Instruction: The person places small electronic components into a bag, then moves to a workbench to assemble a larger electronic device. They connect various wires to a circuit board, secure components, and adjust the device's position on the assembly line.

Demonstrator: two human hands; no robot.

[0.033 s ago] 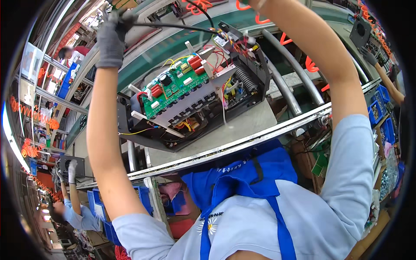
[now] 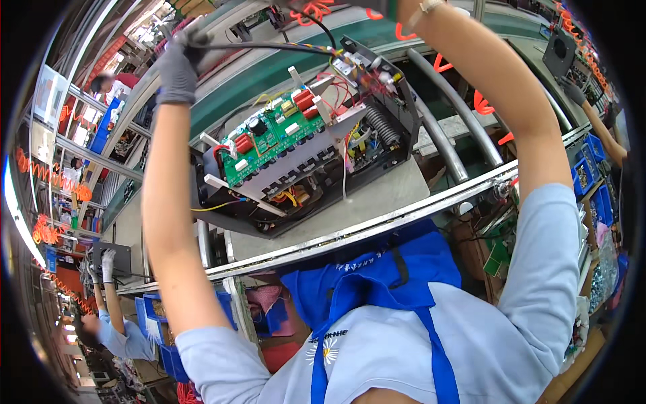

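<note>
My left hand (image 2: 180, 67), in a grey knit glove, grips the end of a black cable (image 2: 269, 46) beyond the far left of an open black machine housing (image 2: 296, 219). The cable stretches right to a bundle of coloured wires (image 2: 356, 71) at the housing's back right. In the housing lies a green circuit board (image 2: 276, 135) with red components and white posts. A black coil (image 2: 383, 126) sits at its right. My right hand (image 2: 377, 7) reaches past the housing to the upper edge; its fingers are cut off and blurred, so its grip is hidden.
The housing stands on a grey board (image 2: 397, 188) over a conveyor with metal rollers (image 2: 441, 138). A metal rail (image 2: 356, 229) runs along the near side. Orange coiled hoses (image 2: 313, 12) hang beyond. Blue parts bins (image 2: 585, 168) stand right. Other people (image 2: 124, 330) work at the left and right.
My left hand has shifted slightly right and nearer, with the cable end in it. My right hand has come a little further into view at the upper edge.
</note>
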